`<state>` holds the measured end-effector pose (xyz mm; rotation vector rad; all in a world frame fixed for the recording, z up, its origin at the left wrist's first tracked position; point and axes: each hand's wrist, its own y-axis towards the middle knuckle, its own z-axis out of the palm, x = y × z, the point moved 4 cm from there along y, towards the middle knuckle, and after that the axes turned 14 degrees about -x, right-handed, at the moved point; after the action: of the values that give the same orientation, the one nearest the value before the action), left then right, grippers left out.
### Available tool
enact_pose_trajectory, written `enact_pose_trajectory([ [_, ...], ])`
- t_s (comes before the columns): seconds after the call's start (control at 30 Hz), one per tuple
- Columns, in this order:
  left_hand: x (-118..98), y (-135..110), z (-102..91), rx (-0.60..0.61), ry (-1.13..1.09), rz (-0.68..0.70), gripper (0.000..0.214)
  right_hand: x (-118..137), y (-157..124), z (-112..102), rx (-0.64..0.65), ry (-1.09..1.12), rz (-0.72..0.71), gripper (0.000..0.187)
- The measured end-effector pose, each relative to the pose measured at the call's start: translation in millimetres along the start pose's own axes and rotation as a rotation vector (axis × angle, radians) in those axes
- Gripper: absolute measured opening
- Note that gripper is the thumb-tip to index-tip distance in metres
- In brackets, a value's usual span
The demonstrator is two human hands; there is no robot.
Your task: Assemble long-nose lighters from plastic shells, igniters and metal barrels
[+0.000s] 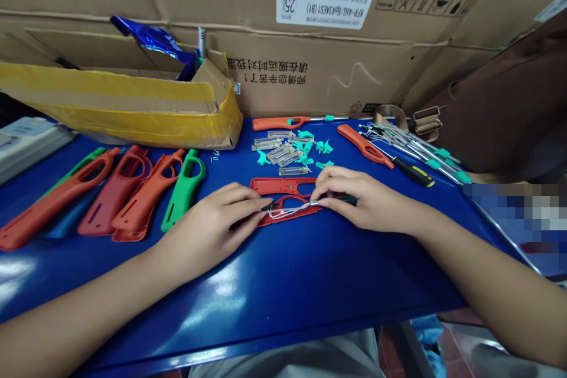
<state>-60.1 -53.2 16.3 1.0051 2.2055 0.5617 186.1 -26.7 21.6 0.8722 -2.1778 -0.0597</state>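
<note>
Pinching at frame centre: left hand (231,211), fingers nearly together on black part (268,207); right hand (363,198), fingertips meeting on silver tip (314,203) of white wires (290,210), over red casing halves (271,186).

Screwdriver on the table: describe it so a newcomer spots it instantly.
On the blue table, look just beyond the right hand, toward the metal rods. The screwdriver lies between those and an orange casing; its black-and-yellow handle sets it apart from both.
</note>
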Motion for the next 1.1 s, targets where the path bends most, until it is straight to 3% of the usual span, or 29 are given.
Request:
enact_pose_trajectory([
  [0.37,2.2,1.3,-0.1,-0.019,-0.001,-0.002,0.024,4.4,1.5,-2.3,-0.005,0.054,0.002,0.022],
  [0.63,-1.2,2.1,-3.7,-0.04,0.013,0.022,0.025,1.3,0.3,-1.8,-0.009,0.237,0.211,0.021],
  [0.73,-1.0,1.5,-5.5,-0.05,0.01,0.03,0.025,2.7,-0.3,-3.6,-0.008,0.219,0.174,0.017],
  [0.9,2.0,-0.2,-2.9,-0.008,0.008,0.047,0.022,1.7,-1.0,-5.0,0.009,0.06,-0.023,0.014],
  [1.1,2.4,-2.6,0.1,0.04,-0.003,0.042,0.024,-0.5,-2.1,-3.8,0.035,-0.019,-0.052,0.016],
])
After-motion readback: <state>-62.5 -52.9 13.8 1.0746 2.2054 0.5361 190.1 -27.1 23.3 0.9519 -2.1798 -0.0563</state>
